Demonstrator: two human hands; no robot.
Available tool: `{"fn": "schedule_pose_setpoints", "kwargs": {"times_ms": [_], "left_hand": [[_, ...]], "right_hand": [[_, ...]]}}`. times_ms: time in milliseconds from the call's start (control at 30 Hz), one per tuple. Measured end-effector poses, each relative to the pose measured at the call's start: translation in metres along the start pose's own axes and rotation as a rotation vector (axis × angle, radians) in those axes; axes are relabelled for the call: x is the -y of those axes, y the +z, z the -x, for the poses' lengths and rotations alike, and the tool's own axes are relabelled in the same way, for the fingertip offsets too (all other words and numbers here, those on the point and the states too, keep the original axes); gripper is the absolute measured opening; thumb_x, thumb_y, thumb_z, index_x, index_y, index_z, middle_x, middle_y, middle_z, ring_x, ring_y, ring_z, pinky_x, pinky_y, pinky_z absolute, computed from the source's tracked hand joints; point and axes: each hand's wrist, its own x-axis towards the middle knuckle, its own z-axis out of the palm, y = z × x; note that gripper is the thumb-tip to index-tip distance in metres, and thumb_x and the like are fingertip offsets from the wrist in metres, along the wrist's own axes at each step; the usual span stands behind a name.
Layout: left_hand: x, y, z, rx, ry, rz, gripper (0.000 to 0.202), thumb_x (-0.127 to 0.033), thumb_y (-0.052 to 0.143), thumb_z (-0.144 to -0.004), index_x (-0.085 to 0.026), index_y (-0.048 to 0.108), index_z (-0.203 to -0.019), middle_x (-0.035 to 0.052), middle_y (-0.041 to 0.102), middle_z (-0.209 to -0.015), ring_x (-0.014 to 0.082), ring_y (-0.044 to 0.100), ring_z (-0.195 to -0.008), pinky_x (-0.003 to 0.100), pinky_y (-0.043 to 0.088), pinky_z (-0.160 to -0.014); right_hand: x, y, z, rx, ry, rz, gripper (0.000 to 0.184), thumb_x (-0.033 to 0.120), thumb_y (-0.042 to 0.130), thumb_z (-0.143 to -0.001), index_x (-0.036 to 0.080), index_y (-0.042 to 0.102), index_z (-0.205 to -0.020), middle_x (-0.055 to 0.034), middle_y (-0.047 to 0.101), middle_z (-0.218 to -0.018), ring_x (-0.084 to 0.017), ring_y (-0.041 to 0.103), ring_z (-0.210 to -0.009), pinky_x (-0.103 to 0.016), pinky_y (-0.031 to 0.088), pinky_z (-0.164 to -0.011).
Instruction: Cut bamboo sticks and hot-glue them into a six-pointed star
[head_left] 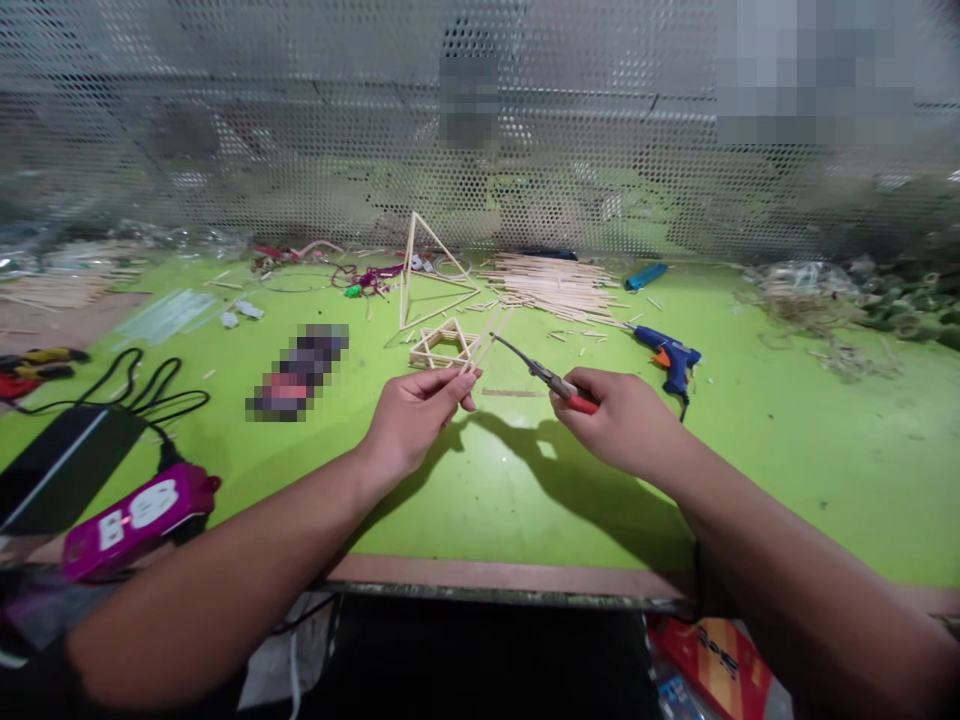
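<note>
Here's the green table (825,430) filling the view, the perforated metal screen (300,120) standing along its far edge. The pile of wooden sticks (551,285) sprawls near that far edge, right of centre, and over by the near left corner sits the magenta power strip (140,520). Now the hands, above the middle of the table: the right hand (626,415) is wrapped round red handles, the left hand (412,415) pinches between thumb and fingers. In that right fist, the long-nosed pliers (555,382) point away and to the left. Behind the left hand, toward the far edge, a triangular stick frame (446,251) stands upright; a blue glue gun (667,350) lies on the right half, and a layered star-shaped frame (431,362) sits just beyond the left fingertips. And the smallest, the thin wooden stick (481,356), perhaps two together, slants up from the left pinch, over mid-table, with the plier tips right beside it; whether they touch, I can't tell. Looks like the moment of lining tool up with stick, and that calls for a steady left pinch and careful aim from the right.
</note>
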Motion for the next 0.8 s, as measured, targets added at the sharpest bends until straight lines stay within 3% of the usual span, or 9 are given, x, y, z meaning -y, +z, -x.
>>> {"fn": "schedule_pose_setpoints", "kwargs": {"times_ms": [300, 500, 800], "left_hand": [[-0.0004, 0.0004, -0.0015, -0.009, -0.001, -0.017, 0.03, -0.052, 0.099, -0.082, -0.025, 0.094, -0.095, 0.0019, 0.077, -0.071, 0.0076, 0.04, -0.053, 0.026, 0.028, -0.051], [-0.0048, 0.0014, 0.0012, -0.029, 0.021, -0.064, 0.029, -0.051, 0.098, -0.083, -0.023, 0.092, -0.087, 0.0013, 0.077, -0.071, 0.008, 0.041, -0.053, 0.027, 0.032, -0.053], [0.0026, -0.0026, -0.0002, -0.046, 0.037, -0.107, 0.032, -0.055, 0.095, -0.086, -0.024, 0.093, -0.092, 0.003, 0.078, -0.074, 0.0092, 0.041, -0.055, 0.027, 0.033, -0.053]], "right_hand": [[-0.0023, 0.0011, -0.0019, 0.004, -0.008, -0.003, 0.023, 0.043, 0.063, -0.091, 0.027, 0.059, -0.075, -0.0015, 0.066, -0.069, -0.021, 0.054, -0.064, -0.037, 0.032, -0.061], [-0.0012, 0.0002, -0.0025, 0.013, 0.005, 0.01, 0.025, 0.044, 0.063, -0.091, 0.026, 0.058, -0.073, -0.001, 0.066, -0.068, -0.02, 0.053, -0.062, -0.036, 0.031, -0.059], [-0.0019, 0.0007, -0.0018, 0.019, 0.032, 0.017, 0.024, 0.043, 0.061, -0.092, 0.027, 0.062, -0.074, -0.0015, 0.067, -0.068, -0.021, 0.054, -0.063, -0.036, 0.032, -0.059]]}}
